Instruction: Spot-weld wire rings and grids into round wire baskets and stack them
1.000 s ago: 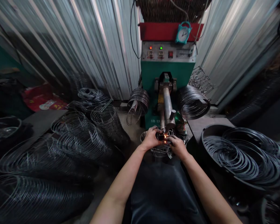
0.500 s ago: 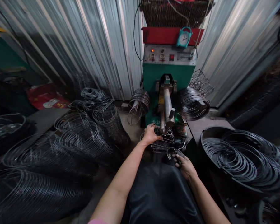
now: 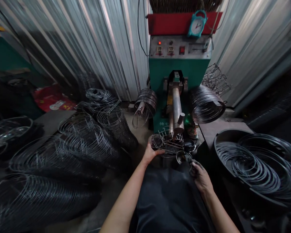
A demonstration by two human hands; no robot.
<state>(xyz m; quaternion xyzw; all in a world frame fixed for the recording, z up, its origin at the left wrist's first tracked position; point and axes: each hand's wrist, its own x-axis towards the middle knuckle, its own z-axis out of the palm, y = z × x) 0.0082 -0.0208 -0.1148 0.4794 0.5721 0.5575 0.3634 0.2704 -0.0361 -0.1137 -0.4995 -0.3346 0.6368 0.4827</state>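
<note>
My left hand (image 3: 151, 152) is closed on the left side of a wire basket (image 3: 174, 147), thumb stretched along its near edge. This basket sits under the metal electrode arm (image 3: 177, 106) of a green machine, and a round wire ring (image 3: 157, 141) shows beside my left fingers. My right hand (image 3: 201, 176) is closed with the fingertips together at a small stack of round metal rings (image 3: 183, 157), just in front of the basket. Exactly how the right fingers grip the rings is too dark to make out. A dark apron (image 3: 169, 200) lies over my lap below both hands.
Wire coils hang left (image 3: 146, 102) and right (image 3: 206, 103) of the machine. A round tub (image 3: 217, 145) of wire rings stands at right. Tall stacks of wire hoops (image 3: 87, 139) fill the left floor. A teal clock (image 3: 197, 26) hangs above the control panel (image 3: 179, 48).
My left hand has shifted from the basket's top, near the electrode, down to its left side. My right hand has moved slightly right and down with the rings. The camera view has tilted down.
</note>
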